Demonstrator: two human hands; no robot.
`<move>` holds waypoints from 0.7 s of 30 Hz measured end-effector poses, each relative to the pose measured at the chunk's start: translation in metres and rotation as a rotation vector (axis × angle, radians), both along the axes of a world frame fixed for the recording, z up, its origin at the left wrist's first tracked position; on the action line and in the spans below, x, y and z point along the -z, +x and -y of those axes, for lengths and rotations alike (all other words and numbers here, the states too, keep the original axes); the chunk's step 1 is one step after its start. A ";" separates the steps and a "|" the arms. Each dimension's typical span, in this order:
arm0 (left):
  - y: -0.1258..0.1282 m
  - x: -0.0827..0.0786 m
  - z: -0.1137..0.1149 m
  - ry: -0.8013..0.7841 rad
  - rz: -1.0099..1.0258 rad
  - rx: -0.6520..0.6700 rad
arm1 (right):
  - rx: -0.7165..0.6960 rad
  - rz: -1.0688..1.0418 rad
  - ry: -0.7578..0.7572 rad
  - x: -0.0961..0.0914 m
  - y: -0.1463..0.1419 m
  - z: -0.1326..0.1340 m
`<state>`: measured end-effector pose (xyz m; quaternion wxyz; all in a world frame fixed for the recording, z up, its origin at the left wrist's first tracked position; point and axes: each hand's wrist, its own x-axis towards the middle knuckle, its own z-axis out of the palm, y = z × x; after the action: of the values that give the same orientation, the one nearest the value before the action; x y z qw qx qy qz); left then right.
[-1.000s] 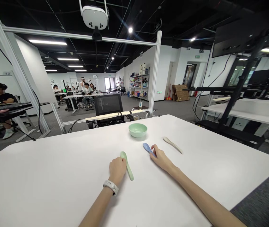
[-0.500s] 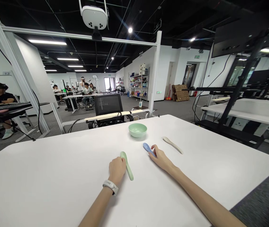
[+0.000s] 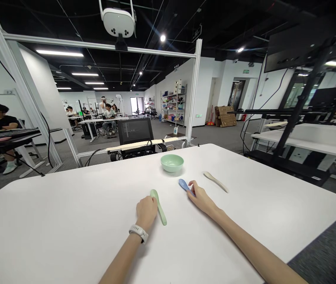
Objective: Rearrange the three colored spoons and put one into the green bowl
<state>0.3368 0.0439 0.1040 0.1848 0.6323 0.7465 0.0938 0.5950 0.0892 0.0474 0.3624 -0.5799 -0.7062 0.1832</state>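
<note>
Left hand (image 3: 146,213) is curling up right beside a green spoon (image 3: 159,209), right hand (image 3: 202,199) is lying over a blue spoon (image 3: 184,184), can't tell if it's gripping.

Your left hand (image 3: 146,213) sits curled in a loose fist, back upward, a white watch (image 3: 138,233) strapped at the wrist, while your right hand (image 3: 202,199) reaches forward and inward, fingers (image 3: 193,188) lightly bent, bare forearm (image 3: 245,240) slanting in from lower right.
</note>
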 end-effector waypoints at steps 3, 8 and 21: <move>0.000 -0.002 0.001 0.013 0.002 -0.006 | -0.003 0.006 -0.012 0.000 0.000 0.001; 0.000 -0.002 0.001 0.039 0.004 -0.008 | -0.002 0.010 -0.034 -0.003 -0.001 0.002; -0.001 -0.001 0.000 0.007 0.019 -0.001 | 0.009 0.020 -0.028 -0.010 -0.003 0.007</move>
<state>0.3354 0.0441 0.1048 0.1893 0.6316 0.7448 0.1025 0.5918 0.0826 0.0574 0.3480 -0.5901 -0.7044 0.1856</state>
